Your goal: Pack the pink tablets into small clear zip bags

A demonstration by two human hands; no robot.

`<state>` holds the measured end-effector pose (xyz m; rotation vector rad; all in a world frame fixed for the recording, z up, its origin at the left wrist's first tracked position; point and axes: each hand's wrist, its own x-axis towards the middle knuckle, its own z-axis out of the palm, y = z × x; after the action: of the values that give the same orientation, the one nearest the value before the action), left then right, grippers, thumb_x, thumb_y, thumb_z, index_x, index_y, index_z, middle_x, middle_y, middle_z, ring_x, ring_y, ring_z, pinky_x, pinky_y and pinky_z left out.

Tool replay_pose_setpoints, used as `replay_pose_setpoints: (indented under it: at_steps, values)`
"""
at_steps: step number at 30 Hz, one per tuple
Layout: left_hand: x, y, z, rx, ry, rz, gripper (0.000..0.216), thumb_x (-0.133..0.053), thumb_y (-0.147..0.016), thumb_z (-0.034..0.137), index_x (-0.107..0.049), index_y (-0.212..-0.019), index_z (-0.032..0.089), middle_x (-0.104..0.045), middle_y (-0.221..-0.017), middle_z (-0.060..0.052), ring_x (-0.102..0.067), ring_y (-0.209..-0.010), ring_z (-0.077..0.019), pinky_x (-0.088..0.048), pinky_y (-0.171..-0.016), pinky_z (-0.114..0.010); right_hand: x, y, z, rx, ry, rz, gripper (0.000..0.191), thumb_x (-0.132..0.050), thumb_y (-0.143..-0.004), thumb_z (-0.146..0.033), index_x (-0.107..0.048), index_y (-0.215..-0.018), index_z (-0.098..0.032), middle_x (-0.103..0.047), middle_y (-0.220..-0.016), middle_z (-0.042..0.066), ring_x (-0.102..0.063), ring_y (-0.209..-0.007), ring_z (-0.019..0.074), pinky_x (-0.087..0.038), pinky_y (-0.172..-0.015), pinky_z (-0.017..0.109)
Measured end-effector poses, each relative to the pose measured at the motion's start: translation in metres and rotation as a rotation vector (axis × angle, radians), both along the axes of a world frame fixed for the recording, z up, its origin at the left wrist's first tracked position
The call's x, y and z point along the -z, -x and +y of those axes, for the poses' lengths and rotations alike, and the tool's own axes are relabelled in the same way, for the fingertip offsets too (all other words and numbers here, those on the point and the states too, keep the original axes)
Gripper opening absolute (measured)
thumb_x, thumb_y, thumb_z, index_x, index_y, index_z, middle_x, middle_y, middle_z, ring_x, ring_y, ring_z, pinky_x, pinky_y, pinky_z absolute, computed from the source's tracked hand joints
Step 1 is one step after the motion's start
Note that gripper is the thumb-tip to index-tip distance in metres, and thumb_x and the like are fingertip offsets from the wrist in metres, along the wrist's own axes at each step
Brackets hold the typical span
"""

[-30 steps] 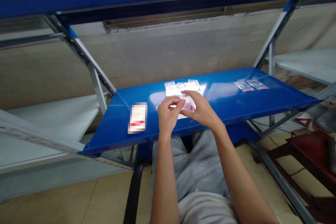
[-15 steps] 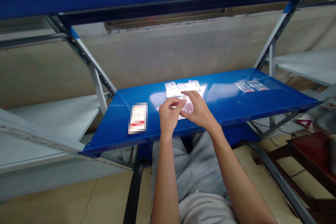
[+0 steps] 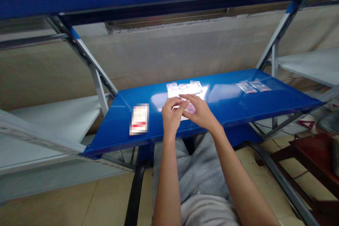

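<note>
Pinching a small clear bag (image 3: 191, 108) between both hands, we hold it just over the blue shelf (image 3: 227, 103), near the middle of its width and a little back from the front edge. Something pinkish shows inside the bag, too small to make out. Our left hand (image 3: 171, 114) has thumb and forefinger closed together on the bag's left edge, with the other fingers curled in. Our right hand (image 3: 200, 112) is clamped on the bag from the right and from above, its fingers covering most of it. The two hands touch at the fingertips.

Behind them, a row of clear bags (image 3: 184, 87) lies flat on the shelf under a bright reflection. Two more bags (image 3: 253, 86) lie side by side well off to the right. A white-and-red packet (image 3: 139, 119) sits to the left of our hands, close to the front edge. Below the shelf we see our grey trousers (image 3: 201, 169), and a white shelf (image 3: 53, 120) stands further left.
</note>
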<state>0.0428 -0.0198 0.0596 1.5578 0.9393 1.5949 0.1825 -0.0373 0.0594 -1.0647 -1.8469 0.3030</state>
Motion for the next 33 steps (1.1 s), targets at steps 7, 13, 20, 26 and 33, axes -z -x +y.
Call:
replay_pose_setpoints:
  at_steps: [7,13,20,26,33]
  values:
    - [0.007,0.001,0.007,-0.088,0.028,-0.142,0.02,-0.083,-0.079,0.037,-0.077,-0.081,0.018,-0.071,-0.087,-0.004,-0.066,-0.082,-0.0146,-0.053,-0.073,-0.024,0.004,-0.016,0.0,0.048,0.158,0.178,0.067,-0.078,-0.084,-0.048,-0.057,-0.143,-0.026,-0.062,-0.146,0.014,-0.059,-0.134,0.0331,-0.047,-0.113,0.053]
    - [0.011,0.004,0.01,-0.123,0.162,-0.305,0.033,-0.085,-0.075,0.046,-0.075,-0.082,0.016,-0.069,-0.077,-0.001,-0.062,-0.067,-0.0106,-0.052,-0.063,-0.021,0.017,-0.031,0.007,0.008,0.559,0.591,0.045,-0.076,-0.085,-0.054,-0.07,-0.113,-0.021,-0.076,-0.105,0.01,-0.073,-0.1,0.0251,-0.061,-0.096,0.044]
    - [0.015,-0.001,0.012,-0.097,0.229,-0.475,0.041,-0.09,-0.067,0.049,-0.073,-0.082,0.014,-0.072,-0.082,-0.004,-0.071,-0.079,-0.0148,-0.061,-0.075,-0.027,0.021,-0.03,0.005,-0.215,0.812,0.837,0.039,-0.093,-0.066,-0.038,-0.071,-0.091,-0.019,-0.079,-0.088,0.009,-0.077,-0.085,0.0237,-0.066,-0.085,0.038]
    - [0.016,0.001,0.013,-0.123,0.254,-0.456,0.044,-0.088,-0.068,0.052,-0.072,-0.082,0.014,-0.072,-0.083,-0.004,-0.073,-0.085,-0.0175,-0.061,-0.077,-0.028,0.02,-0.028,0.007,-0.141,0.758,0.738,0.032,-0.09,-0.065,-0.039,-0.07,-0.078,-0.018,-0.077,-0.081,0.006,-0.074,-0.079,0.0191,-0.061,-0.072,0.029]
    - [0.023,0.005,0.018,-0.244,0.222,-0.243,0.041,-0.084,-0.072,0.054,-0.076,-0.082,0.015,-0.072,-0.081,-0.005,-0.066,-0.074,-0.0145,-0.055,-0.064,-0.023,0.022,-0.034,0.013,0.023,0.501,0.596,0.023,-0.078,-0.071,-0.039,-0.072,-0.081,-0.019,-0.072,-0.071,0.003,-0.067,-0.065,0.0171,-0.057,-0.066,0.03]
